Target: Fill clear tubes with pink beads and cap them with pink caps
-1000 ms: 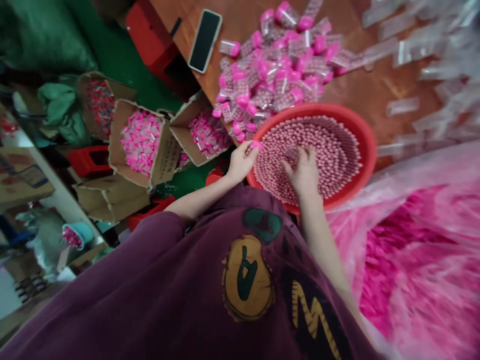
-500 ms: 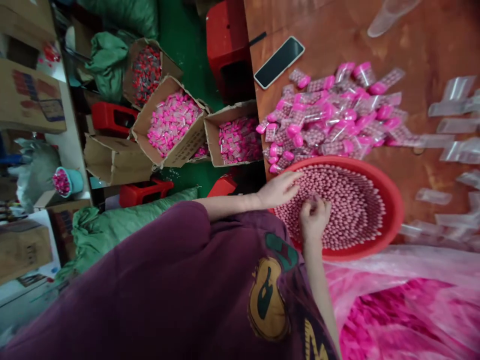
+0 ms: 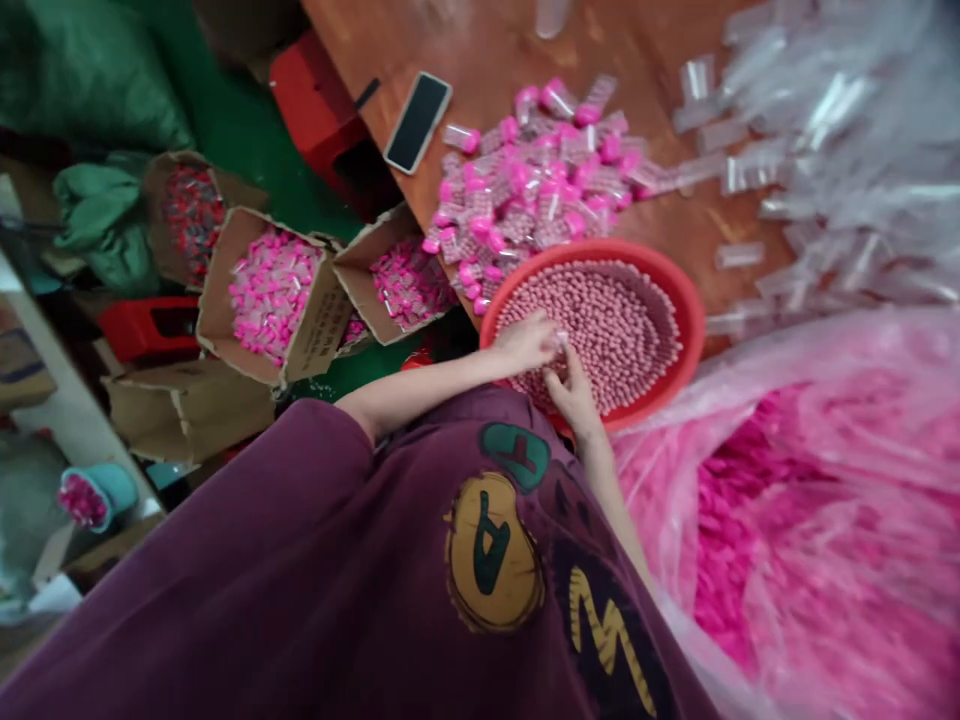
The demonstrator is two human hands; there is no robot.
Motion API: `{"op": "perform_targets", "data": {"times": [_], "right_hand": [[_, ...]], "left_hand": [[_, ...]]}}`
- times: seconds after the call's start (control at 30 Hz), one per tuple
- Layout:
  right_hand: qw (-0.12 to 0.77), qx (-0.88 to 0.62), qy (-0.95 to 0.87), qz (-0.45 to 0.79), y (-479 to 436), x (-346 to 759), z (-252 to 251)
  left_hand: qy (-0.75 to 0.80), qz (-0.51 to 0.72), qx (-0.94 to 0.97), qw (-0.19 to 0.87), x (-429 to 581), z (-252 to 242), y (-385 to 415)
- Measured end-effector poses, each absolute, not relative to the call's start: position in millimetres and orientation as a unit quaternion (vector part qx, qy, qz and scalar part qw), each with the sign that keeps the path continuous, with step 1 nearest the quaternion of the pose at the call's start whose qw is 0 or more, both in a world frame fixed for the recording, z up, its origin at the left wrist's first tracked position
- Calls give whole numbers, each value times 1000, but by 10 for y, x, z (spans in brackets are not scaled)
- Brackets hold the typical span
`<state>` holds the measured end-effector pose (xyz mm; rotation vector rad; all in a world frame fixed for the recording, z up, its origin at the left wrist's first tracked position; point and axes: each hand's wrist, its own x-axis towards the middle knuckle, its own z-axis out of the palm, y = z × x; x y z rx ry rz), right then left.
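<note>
A red plastic basin (image 3: 686,345) full of small pink beads (image 3: 600,320) stands at the table's edge in front of me. Over its near left side, my left hand (image 3: 525,343) has its fingers curled together at the beads; whatever is in them is hidden. Close against its fingertips, my right hand (image 3: 576,392) pinches a small clear plastic tube (image 3: 559,341), mostly covered by fingers. Behind the basin lies a heap of bead-filled tubes (image 3: 536,195) with bright pink caps.
Loose clear tubes (image 3: 739,255) are scattered on the wooden table (image 3: 495,50), and a phone (image 3: 418,122) lies near its left edge. A large plastic bag (image 3: 795,500) of pink pieces is at the right. Cardboard boxes (image 3: 319,330) of capped tubes stand on the green floor at left.
The view has turned and shifted, so the basin appears further left. My left hand has come in to meet my right hand, and their fingertips are now together over the beads.
</note>
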<state>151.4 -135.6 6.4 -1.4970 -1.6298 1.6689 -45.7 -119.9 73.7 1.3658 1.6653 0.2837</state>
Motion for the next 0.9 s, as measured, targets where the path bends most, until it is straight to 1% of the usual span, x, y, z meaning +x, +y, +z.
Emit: {"op": "perform_targets", "data": {"times": [0.07,0.17,0.23,0.3,0.37,0.43,0.5,0.57,0.63,0.7,0.73,0.77,0.8,0.9], "right_hand": [[186,-579,-556,567,-1421,1646,60],[208,-615,-570,504,-1520,1877,134],[217,-612,-598,470,-1608,1990,237],[221,-603,-619,452,-1714,2040,355],[231,-598,-626,444,-1823,2040,454],[253,-604,-621,430,-1918,2050,509],[286,-628,-604,398,-1983,2145,518],[313,-677,-574,337,-2005,2385,500],[316,-748,-524,257,-1983,2767,488],[263,-833,-450,185,-1934,3208,505],[200,-880,-402,155,-1908,3413,524],[121,-913,-361,144,-1886,3587,547],[79,-929,-333,142,-1868,3721,570],[6,-943,-291,164,-1832,3848,611]], "left_hand": [[690,69,596,406,-579,725,-1150],[659,-22,670,342,-607,669,-1052],[626,-86,701,331,-489,627,-1018],[593,-137,716,343,-308,577,-1024],[569,-155,725,356,-137,512,-1049],[555,-121,732,377,-34,433,-1066],[549,-48,723,416,-19,357,-1063],[550,29,704,448,-78,313,-1048],[559,88,681,464,-172,320,-1035],[572,140,636,498,-259,379,-1031],[572,165,603,531,-288,427,-1033],[564,189,566,571,-304,483,-1038],[547,212,530,613,-307,547,-1045],[477,253,438,719,-247,740,-1073]]}}
